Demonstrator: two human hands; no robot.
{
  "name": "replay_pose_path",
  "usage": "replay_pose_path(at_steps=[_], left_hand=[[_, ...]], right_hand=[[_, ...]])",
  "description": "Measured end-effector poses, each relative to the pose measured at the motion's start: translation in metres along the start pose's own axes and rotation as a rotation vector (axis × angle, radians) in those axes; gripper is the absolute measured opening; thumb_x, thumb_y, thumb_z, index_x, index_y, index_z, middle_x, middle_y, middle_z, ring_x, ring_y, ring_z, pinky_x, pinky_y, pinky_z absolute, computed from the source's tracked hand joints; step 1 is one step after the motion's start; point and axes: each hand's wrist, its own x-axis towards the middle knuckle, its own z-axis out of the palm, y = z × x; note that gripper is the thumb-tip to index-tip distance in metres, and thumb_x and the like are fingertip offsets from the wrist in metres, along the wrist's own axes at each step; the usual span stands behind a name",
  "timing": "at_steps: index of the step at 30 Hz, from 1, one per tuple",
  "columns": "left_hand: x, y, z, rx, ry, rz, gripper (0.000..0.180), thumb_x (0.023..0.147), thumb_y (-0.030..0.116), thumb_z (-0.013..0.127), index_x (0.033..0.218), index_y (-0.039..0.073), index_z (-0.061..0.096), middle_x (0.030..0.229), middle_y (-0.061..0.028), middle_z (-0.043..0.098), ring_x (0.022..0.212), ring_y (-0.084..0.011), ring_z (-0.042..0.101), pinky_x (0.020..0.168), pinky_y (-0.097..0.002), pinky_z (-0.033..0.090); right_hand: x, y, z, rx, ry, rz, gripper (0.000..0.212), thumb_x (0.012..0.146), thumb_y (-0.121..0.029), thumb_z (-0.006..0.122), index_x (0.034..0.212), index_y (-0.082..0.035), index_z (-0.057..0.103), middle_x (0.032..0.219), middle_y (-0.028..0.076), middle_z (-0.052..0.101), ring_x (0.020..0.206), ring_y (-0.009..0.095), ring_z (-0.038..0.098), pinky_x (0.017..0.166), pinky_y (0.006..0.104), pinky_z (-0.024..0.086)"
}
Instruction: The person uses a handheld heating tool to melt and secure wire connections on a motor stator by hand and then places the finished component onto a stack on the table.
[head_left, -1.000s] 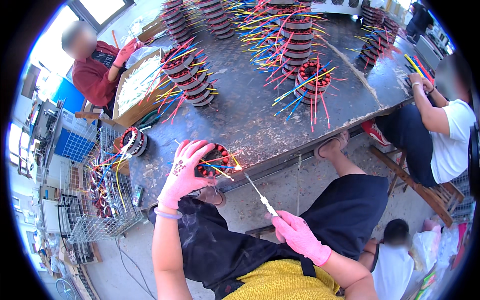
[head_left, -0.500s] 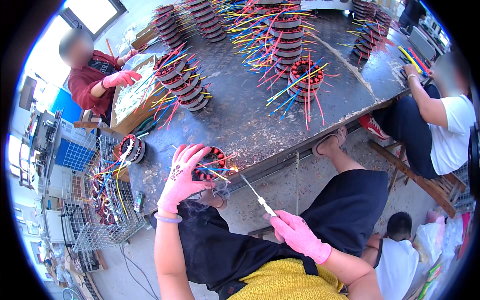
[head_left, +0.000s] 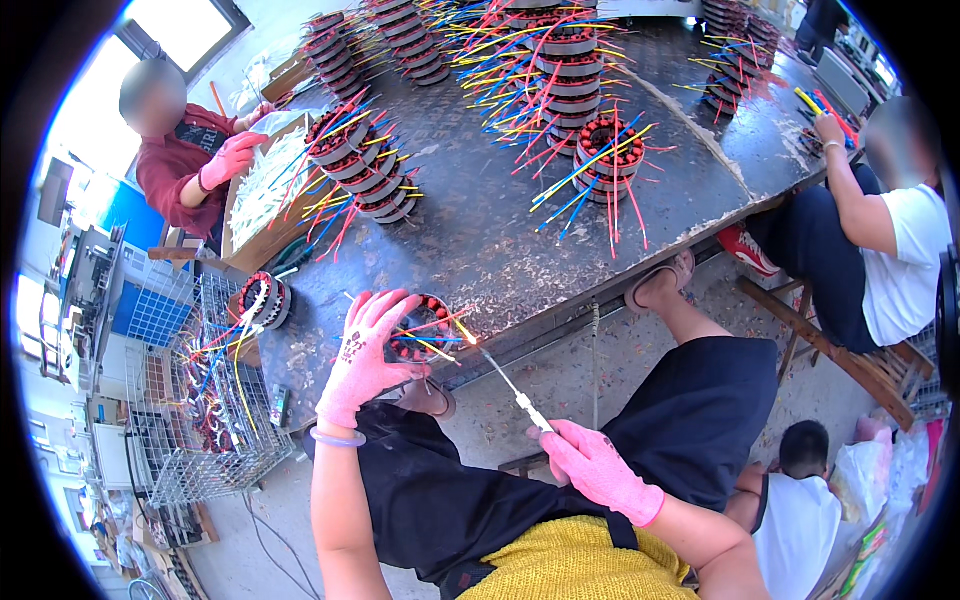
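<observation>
Wire-wound ring (head_left: 441, 312) sits at table (head_left: 490, 250) near edge; left hand (head_left: 368, 355) spreads round its left side, can't tell if it grips; right hand (head_left: 602, 470) wraps torch (head_left: 534, 412) by the handle, flame (head_left: 473, 341) at yellow wire (head_left: 464, 328) end; ring looks heavy, stiff, best held by outer wall; wire probably light, bendy, easily scorched, best held away from flame.
</observation>
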Motion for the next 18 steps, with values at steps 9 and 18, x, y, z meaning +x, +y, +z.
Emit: replay_pose_path(at_steps=[9,18], left_hand=[[-0.0012,-0.0035,0.0016,-0.004,-0.003,-0.008,0.093,0.059,0.03,0.089,0.143,0.013,0.053,0.147,-0.013,0.05,0.143,-0.0363,0.037,0.123,-0.0506,0.021],[-0.0012,-0.0031,0.0025,-0.006,-0.005,-0.021,0.092,0.059,0.03,0.088,0.143,0.013,0.053,0.147,-0.0132,0.05,0.143,-0.0368,0.037,0.123,-0.0509,0.021]], right_hand=[[0.0026,0.0042,-0.0008,0.017,-0.022,-0.008,0.035,0.106,-0.028,0.049,0.123,0.0,0.063,0.07,0.001,0.052,0.063,0.008,0.048,0.06,0.0267,0.041],[0.0031,0.0027,-0.0022,-0.048,-0.038,-0.022,0.035,0.106,-0.028,0.048,0.119,0.002,0.059,0.072,0.005,0.054,0.062,0.011,0.052,0.06,0.0304,0.045]])
